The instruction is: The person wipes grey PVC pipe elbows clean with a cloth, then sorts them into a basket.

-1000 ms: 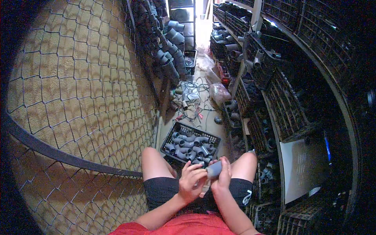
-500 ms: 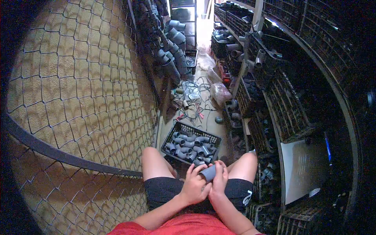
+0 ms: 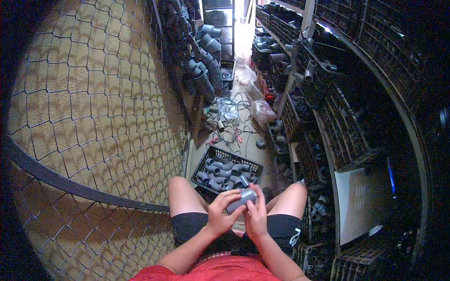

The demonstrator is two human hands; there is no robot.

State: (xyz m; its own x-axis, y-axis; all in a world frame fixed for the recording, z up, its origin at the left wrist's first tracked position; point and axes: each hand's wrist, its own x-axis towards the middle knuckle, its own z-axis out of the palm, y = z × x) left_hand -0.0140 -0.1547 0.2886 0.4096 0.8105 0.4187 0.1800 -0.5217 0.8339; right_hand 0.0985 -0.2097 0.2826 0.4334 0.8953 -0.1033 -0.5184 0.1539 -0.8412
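Note:
Both hands hold a grey plastic pipe fitting (image 3: 241, 200) over my lap. My left hand (image 3: 219, 214) is closed on its left side, thumb below and fingers on top. My right hand (image 3: 256, 218) grips the other end, fingers curled over the far side. The fitting lies slantwise, and its ends are mostly hidden by my fingers. Just beyond my hands, a black plastic crate (image 3: 236, 156) stands on the floor between my knees. Inside it lie several grey pipe elbows (image 3: 218, 177), jumbled together.
A wire mesh fence (image 3: 103, 107) runs along the left. Shelves with black crates (image 3: 340, 124) of fittings line the right side. Cables (image 3: 229, 110) and a plastic-wrapped bundle (image 3: 263, 111) lie on the floor ahead. Larger grey fittings (image 3: 209, 44) are stacked at the back left.
My hands have moved slightly forward and left with the fitting. It has turned in my fingers, and my right hand's grip has shifted on it.

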